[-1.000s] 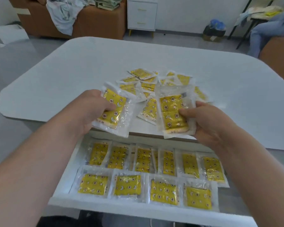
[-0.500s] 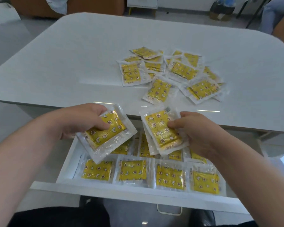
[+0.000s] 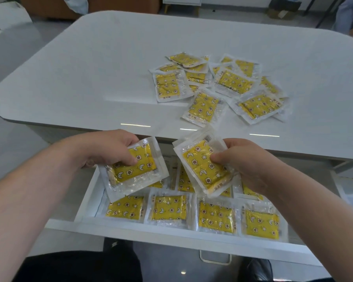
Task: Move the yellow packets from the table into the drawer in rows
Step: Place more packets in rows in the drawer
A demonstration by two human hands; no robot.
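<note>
Left hand (image 3: 112, 148): fingers curled over the top of one yellow packet (image 3: 134, 169), thumb on its printed face, packet tilted, held above the drawer's left rear corner. Right hand (image 3: 247, 159): fingers and thumb pinching a small stack of packets (image 3: 204, 163), at least two by the offset edges, exact count unclear; stack tilted, held above the middle of the drawer near its rear. Drawer (image 3: 171, 235): white, pulled open under the table's near edge; front row (image 3: 192, 216) of four packets side by side, flat, along the front wall; a second row behind it, largely hidden by the hands and the held packets. Table (image 3: 90, 68): white, rounded corners; loose pile (image 3: 220, 84) of overlapping packets on the right half, nearer the near edge than the far one, left half bare. Handle (image 3: 215, 259): metal, on the drawer front.
</note>
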